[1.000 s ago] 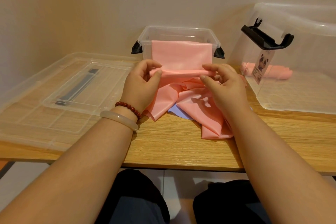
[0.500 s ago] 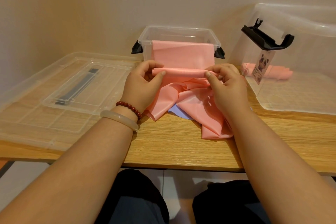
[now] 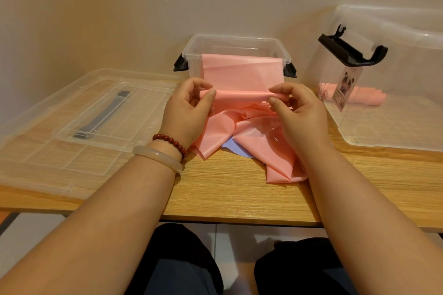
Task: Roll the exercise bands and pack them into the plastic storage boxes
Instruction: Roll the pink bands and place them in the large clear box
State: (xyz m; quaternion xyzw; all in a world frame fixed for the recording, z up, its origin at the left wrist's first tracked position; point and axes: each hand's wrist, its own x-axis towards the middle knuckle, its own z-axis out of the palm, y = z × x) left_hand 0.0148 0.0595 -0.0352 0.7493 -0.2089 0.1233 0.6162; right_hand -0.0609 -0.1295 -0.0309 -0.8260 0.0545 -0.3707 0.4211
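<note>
Band (image 3: 242, 72) draped over box (image 3: 191, 51) at 12 o'clock, slack on surface (image 3: 215, 194). Fingers (image 3: 211, 96) of left hand (image 3: 189, 115) and right hand (image 3: 300, 116) pinch the roll's ends. Thin, limp, probably slippery: keep gripping at the ends.

Pink band (image 3: 239, 69), clear boxes with black latches (image 3: 179, 64), dark-red bead bracelet (image 3: 171, 140), pale bangle (image 3: 157, 158)

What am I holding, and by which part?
The thin pink exercise band, by its rolled edge: left hand pinches the left end, right hand the right end.
</note>
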